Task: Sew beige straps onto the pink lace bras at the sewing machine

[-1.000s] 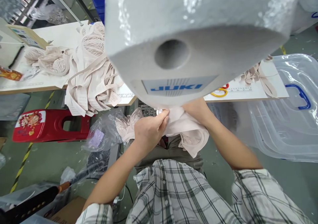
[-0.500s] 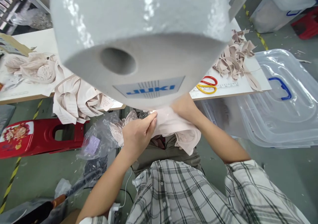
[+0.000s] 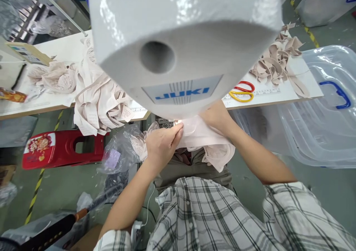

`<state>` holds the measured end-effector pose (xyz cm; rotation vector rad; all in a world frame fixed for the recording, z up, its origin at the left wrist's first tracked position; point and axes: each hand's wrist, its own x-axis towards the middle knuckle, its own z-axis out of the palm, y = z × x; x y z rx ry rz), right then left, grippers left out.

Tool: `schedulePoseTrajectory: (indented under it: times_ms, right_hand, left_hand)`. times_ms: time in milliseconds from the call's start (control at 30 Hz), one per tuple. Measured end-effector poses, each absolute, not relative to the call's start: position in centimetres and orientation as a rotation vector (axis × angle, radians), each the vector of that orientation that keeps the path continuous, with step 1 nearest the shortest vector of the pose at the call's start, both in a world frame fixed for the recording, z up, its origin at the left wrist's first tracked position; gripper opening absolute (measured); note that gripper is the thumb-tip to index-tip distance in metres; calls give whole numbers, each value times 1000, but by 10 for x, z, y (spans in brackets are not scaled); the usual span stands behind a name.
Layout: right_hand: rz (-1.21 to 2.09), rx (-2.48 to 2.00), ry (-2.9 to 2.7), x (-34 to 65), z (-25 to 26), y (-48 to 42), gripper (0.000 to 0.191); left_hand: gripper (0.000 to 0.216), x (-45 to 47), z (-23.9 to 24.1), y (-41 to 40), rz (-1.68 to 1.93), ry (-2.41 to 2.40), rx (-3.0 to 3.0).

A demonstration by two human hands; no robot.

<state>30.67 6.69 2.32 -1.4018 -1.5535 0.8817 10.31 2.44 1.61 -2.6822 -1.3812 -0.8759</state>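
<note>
A pale pink garment piece with lace cups, likely a bra (image 3: 194,136), lies under the head of a JUKI sewing machine (image 3: 178,69) and hangs over my lap. My left hand (image 3: 164,143) pinches its left edge between thumb and fingers, close to the machine's front. On the other side, my right hand (image 3: 215,117) rests on the fabric; its fingers are hidden behind the machine head. The needle area is hidden too. Some lace (image 3: 140,141) shows left of my left hand.
Fabric strips (image 3: 97,102) hang over the table's left edge. Red-and-yellow-handled scissors (image 3: 241,91) and beige scraps (image 3: 275,62) lie right. A red stool (image 3: 63,149) stands lower left, a clear lidded bin (image 3: 328,125) at right. A plastic bag (image 3: 119,147) hangs below the table.
The whole view has shifted, so things appear farther right. Both hands keep their places on the fabric, which has changed its folds slightly near my right hand.
</note>
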Motion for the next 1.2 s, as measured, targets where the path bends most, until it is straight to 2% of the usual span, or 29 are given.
schedulePoseTrajectory:
  times_ms: [367,567,800,900,1100,1200]
  right_hand:
    - [856,-1459,-1539,316,23,64,18]
    - [867,-1450,-1515,320,19,63,16]
    - [938,-1393,-1436,320,14,57,18]
    - [1066,-1283,-1265,312,8,49,23]
    - [1620,-1128,-600,296,-8,10,46]
    - [1611,-1126,-630,296,-13,-12,40]
  left_hand:
    - [36,110,19,28,-744,-1305,-2682]
    - [36,110,20,28,-817,-1257,-2689]
    - [29,108,20,24,-961,-1471,-2754]
    - [26,107,21,23,-1072,-1583,-2770]
    - [24,96,31,15,-1076,-1741,-2980]
    - [24,87,33,6,-1014,-1676,-3102]
